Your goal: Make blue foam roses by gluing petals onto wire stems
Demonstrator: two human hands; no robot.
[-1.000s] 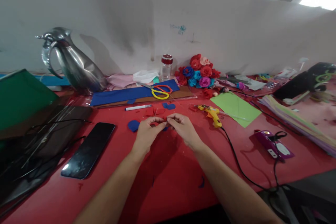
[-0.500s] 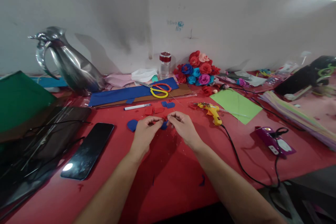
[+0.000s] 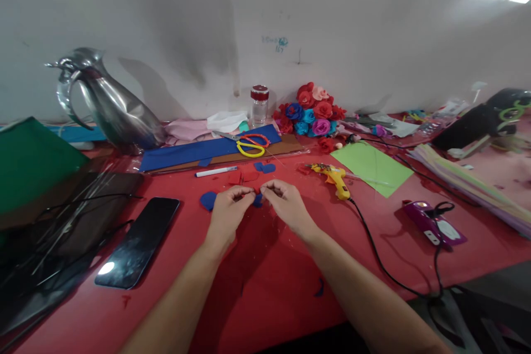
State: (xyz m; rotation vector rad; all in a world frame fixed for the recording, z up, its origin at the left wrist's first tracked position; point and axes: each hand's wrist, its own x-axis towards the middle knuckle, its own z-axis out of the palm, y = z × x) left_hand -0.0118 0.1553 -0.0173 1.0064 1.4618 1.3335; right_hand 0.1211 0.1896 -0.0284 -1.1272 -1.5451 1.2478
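Note:
Both hands meet near the middle of the red table (image 3: 265,287), fingertips almost touching. My left hand (image 3: 229,210) pinches one side of a small red paper piece (image 3: 256,190), mostly hidden by the fingers. On its other side, my right hand (image 3: 287,207) is closed in a pinch too. Under and beside the fingers lie blue cut petals (image 3: 208,200) and, farther back, another blue cut piece (image 3: 264,167). Red paper scraps (image 3: 241,177) lie just beyond my left hand. A white marker (image 3: 216,171) rests behind them.
Scissors (image 3: 252,145) lie on a blue paper strip (image 3: 174,156). To the right are a yellow glue gun (image 3: 337,180) with its cord, green paper (image 3: 369,168) and a purple power socket (image 3: 433,224). A phone (image 3: 139,243), steel jug (image 3: 118,105), lidded jar (image 3: 259,110) and paper roses (image 3: 315,110) stand around.
My fingertips have drawn slightly closer around the red piece, and the right hand has shifted a little left. The whole view has tilted slightly; the other things stay in place.

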